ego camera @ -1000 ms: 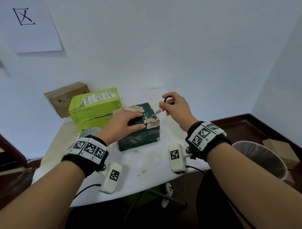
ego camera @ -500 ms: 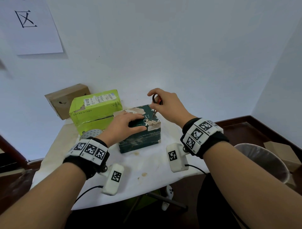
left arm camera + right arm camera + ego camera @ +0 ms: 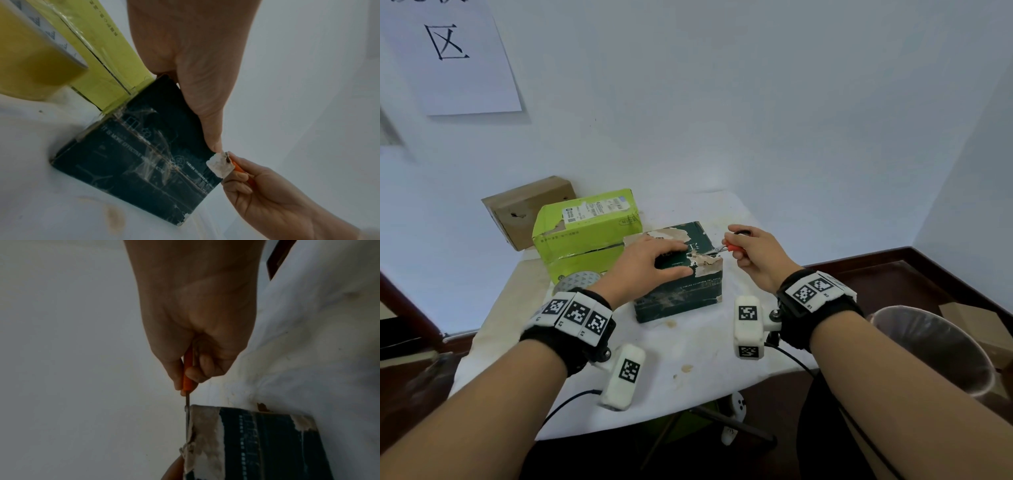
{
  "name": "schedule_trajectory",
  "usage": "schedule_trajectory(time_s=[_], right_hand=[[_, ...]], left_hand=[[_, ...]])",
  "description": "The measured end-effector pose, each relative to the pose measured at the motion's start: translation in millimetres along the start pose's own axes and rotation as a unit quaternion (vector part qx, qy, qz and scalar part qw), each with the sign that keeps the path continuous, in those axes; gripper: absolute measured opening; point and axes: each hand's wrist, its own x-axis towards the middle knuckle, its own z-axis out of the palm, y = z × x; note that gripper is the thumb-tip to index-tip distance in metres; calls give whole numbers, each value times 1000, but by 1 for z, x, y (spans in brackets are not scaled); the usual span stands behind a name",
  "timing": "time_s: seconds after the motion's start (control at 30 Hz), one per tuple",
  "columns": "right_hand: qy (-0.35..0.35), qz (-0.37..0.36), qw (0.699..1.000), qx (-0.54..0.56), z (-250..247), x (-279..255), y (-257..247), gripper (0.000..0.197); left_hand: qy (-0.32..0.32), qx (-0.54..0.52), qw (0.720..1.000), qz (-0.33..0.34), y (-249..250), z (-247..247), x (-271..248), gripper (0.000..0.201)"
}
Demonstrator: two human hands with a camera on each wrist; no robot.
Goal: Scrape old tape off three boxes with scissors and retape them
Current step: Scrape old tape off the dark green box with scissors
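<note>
Scraping torn tape at the dark green box's top edge

The dark green box (image 3: 681, 291) sits mid-bench (image 3: 688, 346), touching the lime box (image 3: 582, 236). The left hand (image 3: 650, 260) lies flat on its lid, fingers straight, pinning it; the right hand (image 3: 753, 253) is curled round the orange-handled scissors (image 3: 726, 247), blade at the ragged tape (image 3: 205, 431). The cardboard looks light and likely to slide, its printed skin tearing easily, so press from above and keep the blade shallow.
</note>
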Motion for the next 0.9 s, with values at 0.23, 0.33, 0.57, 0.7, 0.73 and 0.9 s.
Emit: schedule_trajectory(time_s=[0.23,0.33,0.57,0.7,0.73,0.9], right_hand=[[-18,-83,993,-83,7,-5,1,19],[-20,-67,995,-66,9,-3,4,17],[-31,-38,999,-12,6,-1,10,12],[-38,-45,998,15,5,1,14,13],[-39,-47,998,18,5,1,15,14],[-39,-59,997,16,5,-1,17,13]], left_hand=[[28,21,999,9,0,0,-2,50],[23,34,999,24,0,-1,-2,47],[-12,138,988,62,4,-3,-3,41],[-19,177,981,71,5,-3,-1,42],[-21,184,980,76,5,-3,-1,42],[-29,214,972,92,4,-2,1,42]])
